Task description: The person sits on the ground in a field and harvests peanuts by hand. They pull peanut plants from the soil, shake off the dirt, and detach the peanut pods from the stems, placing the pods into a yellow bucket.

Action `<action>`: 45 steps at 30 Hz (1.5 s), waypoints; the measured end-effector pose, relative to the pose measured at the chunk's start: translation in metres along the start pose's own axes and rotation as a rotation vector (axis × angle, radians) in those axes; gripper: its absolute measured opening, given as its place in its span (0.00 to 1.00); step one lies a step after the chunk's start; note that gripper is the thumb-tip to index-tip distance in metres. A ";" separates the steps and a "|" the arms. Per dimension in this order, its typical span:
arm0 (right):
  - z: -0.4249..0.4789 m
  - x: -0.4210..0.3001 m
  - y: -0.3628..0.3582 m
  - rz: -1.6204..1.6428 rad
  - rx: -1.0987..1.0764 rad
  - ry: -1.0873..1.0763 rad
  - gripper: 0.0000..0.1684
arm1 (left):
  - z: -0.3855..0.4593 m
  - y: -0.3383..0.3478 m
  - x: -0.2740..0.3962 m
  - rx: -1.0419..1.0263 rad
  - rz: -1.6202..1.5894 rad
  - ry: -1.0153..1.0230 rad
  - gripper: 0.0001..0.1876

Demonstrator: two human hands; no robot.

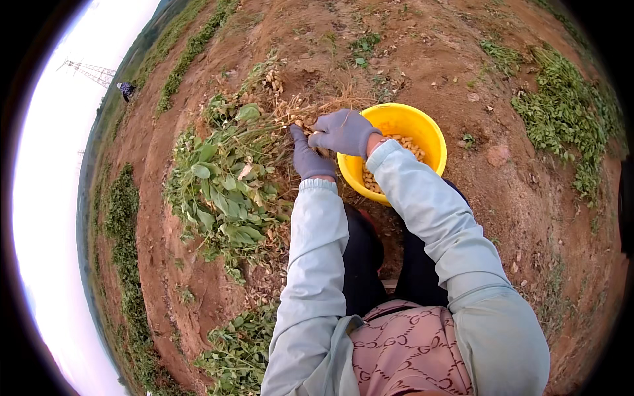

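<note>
My left hand (312,157), in a grey glove, grips an uprooted peanut plant (223,183) near its roots. Leafy green stems spread to the left of it, and pale pods (299,122) cling among the roots by my thumb. Close against it, my right hand (344,131), gloved alike, has its fingers curled on pods at the root end; the fingertips are partly hidden. Beneath my right wrist stands a yellow plastic bucket (430,129), set on the soil before my knees. Loose peanut pods (372,182) cover its bottom, partly hidden by my right forearm.
More pulled peanut plants lie ahead with pods showing (273,81), and a leafy heap (240,346) is at lower left. Green plants (564,104) lie on the reddish soil (475,198) to the right. A distant person (127,90) is bent over near a lattice pylon (91,71).
</note>
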State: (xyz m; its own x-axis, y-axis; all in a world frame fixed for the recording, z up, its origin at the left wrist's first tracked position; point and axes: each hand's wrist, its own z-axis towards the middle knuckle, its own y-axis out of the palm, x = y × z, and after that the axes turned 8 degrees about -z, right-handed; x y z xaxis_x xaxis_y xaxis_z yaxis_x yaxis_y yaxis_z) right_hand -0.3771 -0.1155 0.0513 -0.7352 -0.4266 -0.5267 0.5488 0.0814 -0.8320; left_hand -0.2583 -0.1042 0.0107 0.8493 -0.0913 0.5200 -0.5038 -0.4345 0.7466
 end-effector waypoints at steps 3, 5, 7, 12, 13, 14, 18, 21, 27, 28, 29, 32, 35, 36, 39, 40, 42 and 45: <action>-0.009 0.011 -0.011 0.022 -0.107 -0.077 0.21 | -0.018 0.022 -0.013 0.197 0.011 0.012 0.25; -0.014 0.006 -0.011 0.213 -0.257 -0.189 0.22 | 0.024 -0.019 0.005 0.049 -0.168 0.141 0.27; -0.017 0.023 -0.015 -0.078 -0.349 -0.014 0.22 | 0.013 -0.010 0.005 0.082 -0.130 0.070 0.27; -0.007 0.025 0.001 -0.030 -0.060 0.157 0.23 | 0.027 -0.031 0.012 -0.008 -0.109 0.021 0.27; -0.003 0.032 0.010 0.131 0.104 0.134 0.23 | 0.018 -0.016 0.010 -0.022 -0.110 0.004 0.27; 0.000 0.039 0.018 0.294 0.232 0.136 0.21 | 0.003 -0.003 -0.001 0.060 -0.063 0.000 0.22; 0.011 0.017 0.034 0.378 0.340 -0.002 0.21 | 0.006 -0.015 0.006 -0.088 -0.153 -0.069 0.20; 0.014 0.011 0.029 0.159 0.198 0.181 0.25 | -0.006 -0.006 0.001 -0.095 -0.061 -0.096 0.23; 0.009 0.004 0.029 0.016 0.095 0.115 0.25 | 0.012 -0.018 -0.004 0.027 -0.066 0.025 0.23; 0.009 0.004 0.022 0.054 0.033 0.093 0.24 | 0.016 -0.021 -0.004 0.020 -0.081 0.049 0.21; 0.009 0.005 0.018 0.091 -0.029 0.070 0.23 | 0.019 -0.024 -0.004 0.012 -0.096 0.072 0.18; 0.000 0.022 0.015 0.112 -0.052 -0.033 0.21 | 0.013 -0.015 0.002 0.118 -0.135 0.081 0.17; -0.002 0.021 0.010 -0.071 -0.188 -0.068 0.20 | 0.025 -0.035 0.016 0.129 -0.127 0.102 0.23; -0.007 0.030 0.009 -0.162 -0.226 -0.029 0.21 | 0.018 -0.030 0.016 0.110 -0.114 0.103 0.24; -0.014 0.039 0.015 -0.309 -0.143 0.171 0.20 | 0.013 -0.024 0.017 0.068 -0.077 0.137 0.28; -0.012 0.034 0.017 -0.212 -0.059 0.143 0.19 | 0.015 -0.029 0.021 0.035 -0.072 0.161 0.28; -0.004 0.026 0.018 0.162 0.001 0.081 0.17 | 0.012 -0.029 0.023 0.020 -0.030 0.196 0.27; 0.008 0.021 0.040 0.378 0.133 0.091 0.18 | 0.002 -0.020 0.022 -0.061 -0.062 0.154 0.25</action>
State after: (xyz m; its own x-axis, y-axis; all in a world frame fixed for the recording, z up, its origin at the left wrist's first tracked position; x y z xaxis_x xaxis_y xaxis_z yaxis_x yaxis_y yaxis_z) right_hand -0.3669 -0.1285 0.0082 -0.5010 -0.3072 -0.8091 0.8293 0.0971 -0.5504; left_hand -0.2292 -0.0995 0.0058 0.8472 0.0743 0.5260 -0.4637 -0.3796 0.8005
